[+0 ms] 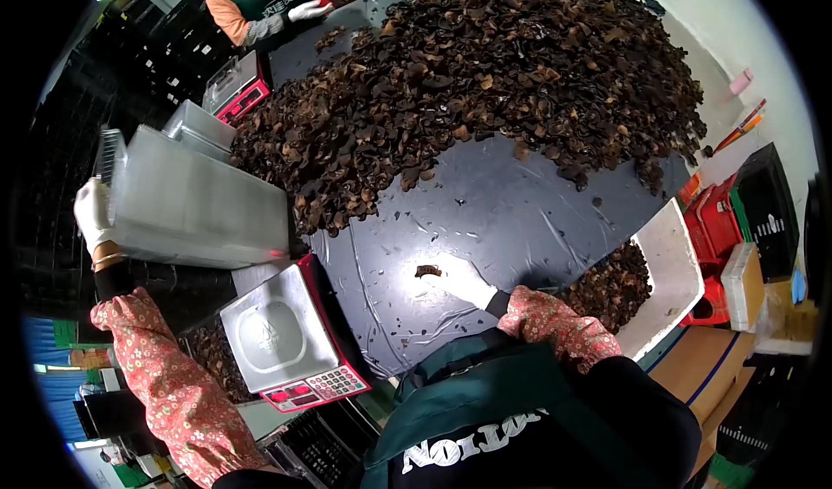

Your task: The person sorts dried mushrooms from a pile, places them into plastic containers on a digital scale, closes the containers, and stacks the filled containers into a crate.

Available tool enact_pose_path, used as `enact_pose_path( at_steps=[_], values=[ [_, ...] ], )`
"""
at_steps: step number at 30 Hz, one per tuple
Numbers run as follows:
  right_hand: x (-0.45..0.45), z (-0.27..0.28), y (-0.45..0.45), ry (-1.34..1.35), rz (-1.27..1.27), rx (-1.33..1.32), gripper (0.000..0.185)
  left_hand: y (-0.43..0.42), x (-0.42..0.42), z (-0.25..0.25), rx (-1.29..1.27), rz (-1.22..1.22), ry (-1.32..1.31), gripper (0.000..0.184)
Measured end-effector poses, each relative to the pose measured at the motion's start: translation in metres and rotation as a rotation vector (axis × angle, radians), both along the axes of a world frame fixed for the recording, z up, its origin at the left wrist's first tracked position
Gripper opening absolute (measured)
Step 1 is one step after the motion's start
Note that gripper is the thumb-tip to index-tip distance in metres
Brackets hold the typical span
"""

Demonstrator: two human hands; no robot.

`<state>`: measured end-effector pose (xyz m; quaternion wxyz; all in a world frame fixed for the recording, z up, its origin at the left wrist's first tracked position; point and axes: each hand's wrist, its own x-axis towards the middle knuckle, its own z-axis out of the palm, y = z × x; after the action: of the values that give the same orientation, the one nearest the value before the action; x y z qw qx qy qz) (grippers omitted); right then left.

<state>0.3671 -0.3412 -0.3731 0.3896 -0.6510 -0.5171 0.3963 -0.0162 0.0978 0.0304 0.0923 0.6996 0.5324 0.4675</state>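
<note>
My left hand (93,216), in a white glove, is at the outer end of a long stack of clear plastic boxes (204,203). Its fingers are closed on the end clear plastic box (111,161), which sits slightly apart from the others. Low over the dark table cover, my right hand (461,282), also gloved, pinches a small dark piece of dried wood ear mushroom (427,270). Beyond it lies a big heap of dried wood ear mushrooms (485,81). A digital scale (273,333) with a bare metal pan stands between my two arms.
A white bin (667,285) at the right holds more mushrooms. Red crates (712,220) stand past it. Across the table a person in a green apron (273,3) works with gloved hands by a second scale (238,90). Cardboard boxes (702,359) are at the lower right.
</note>
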Motion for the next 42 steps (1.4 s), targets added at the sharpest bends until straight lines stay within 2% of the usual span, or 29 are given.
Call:
enact_pose_path(
  at_steps=[1,2,3,4,6,7,9,10,11,12,14,15,16,17,18,20,23,26,28,30,32,34,36,37,38,39,41,42],
  values=[
    [-0.002,-0.008,0.001,0.003,0.01,-0.004,0.034,-0.012,-0.004,0.01,0.051,0.052,-0.084,0.029],
    [-0.004,-0.017,0.003,0.168,-0.007,0.076,0.032,-0.045,0.002,0.02,0.102,0.105,-0.17,0.031],
    [-0.004,-0.024,0.003,0.331,-0.025,0.155,0.03,-0.077,0.001,0.024,0.248,0.158,-0.101,0.033],
    [-0.003,-0.025,0.002,0.331,-0.015,0.152,0.03,-0.119,0.007,0.022,0.395,0.208,-0.029,0.035],
    [-0.001,-0.019,0.005,0.344,-0.043,0.085,0.028,-0.188,-0.005,-0.002,0.603,0.346,0.221,0.035],
    [0.0,-0.012,0.006,0.445,-0.077,-0.015,0.028,-0.22,-0.022,-0.025,0.795,0.298,0.433,0.028],
    [0.003,0.02,0.015,0.444,-0.087,-0.109,0.029,-0.293,-0.011,-0.086,0.867,0.283,0.655,0.015],
    [0.002,0.029,0.02,0.435,-0.099,-0.201,0.029,-0.331,0.002,-0.119,0.67,0.163,0.553,0.013],
    [-0.004,0.016,0.027,0.547,-0.025,-0.034,0.032,-0.355,0.003,-0.154,0.566,0.191,0.628,0.013],
    [-0.013,0.035,0.03,0.578,0.044,0.067,0.033,-0.377,0.002,-0.187,0.431,0.17,0.597,0.013],
    [-0.046,0.072,0.056,0.691,0.189,0.289,0.035,-0.411,0.001,-0.242,0.249,0.202,0.719,0.014],
    [-0.063,0.106,0.066,0.425,0.256,0.249,0.036,-0.424,0.004,-0.266,0.155,0.205,0.713,0.015],
    [-0.086,0.108,0.081,0.453,0.364,0.414,0.036,-0.433,0.009,-0.285,0.064,0.212,0.705,0.016],
    [-0.099,0.143,0.084,0.235,0.438,0.536,0.037,-0.439,0.014,-0.297,0.023,0.212,0.669,0.016],
    [-0.12,0.15,0.093,0.116,0.503,0.657,0.037,-0.441,0.017,-0.305,-0.016,0.209,0.636,0.016],
    [-0.157,0.145,0.106,-0.096,0.661,0.78,0.037,-0.447,0.016,-0.32,-0.049,0.221,0.6,0.015],
    [-0.197,0.117,0.112,-0.416,0.663,0.922,0.038,-0.448,0.012,-0.33,-0.068,0.199,0.534,0.015],
    [-0.203,0.091,0.119,-0.488,0.683,0.944,0.039,-0.445,0.014,-0.32,-0.157,0.181,0.529,0.018],
    [-0.182,0.114,0.124,-0.414,0.681,0.971,0.038,-0.439,0.03,-0.301,-0.019,0.238,0.526,0.02],
    [-0.144,0.134,0.146,-0.26,0.895,0.587,0.042,-0.441,0.044,-0.297,0.025,0.231,0.272,0.02],
    [-0.105,0.138,0.179,-0.537,0.571,0.708,0.05,-0.436,0.074,-0.289,-0.016,0.103,0.024,0.019],
    [-0.055,0.153,0.224,-0.8,0.343,0.795,0.063,-0.416,0.118,-0.288,-0.057,0.005,-0.058,0.022],
    [-0.022,0.148,0.279,-0.861,0.18,0.845,0.071,-0.379,0.159,-0.307,-0.174,-0.081,-0.049,0.032],
    [-0.012,0.154,0.304,-0.937,0.151,0.861,0.074,-0.357,0.178,-0.323,-0.246,-0.092,-0.079,0.044],
    [-0.005,0.16,0.328,-1.013,0.121,0.878,0.077,-0.333,0.197,-0.35,-0.342,-0.083,-0.325,0.046],
    [-0.001,0.161,0.352,-1.058,0.147,0.836,0.078,-0.306,0.206,-0.367,-0.259,-0.042,-0.058,0.059],
    [0.005,0.15,0.386,-1.131,0.244,0.782,0.079,-0.26,0.229,-0.379,-0.366,0.03,-0.052,0.085],
    [0.005,0.136,0.394,-1.073,0.348,0.687,0.077,-0.238,0.237,-0.382,-0.43,0.064,-0.118,0.099]
  ],
)
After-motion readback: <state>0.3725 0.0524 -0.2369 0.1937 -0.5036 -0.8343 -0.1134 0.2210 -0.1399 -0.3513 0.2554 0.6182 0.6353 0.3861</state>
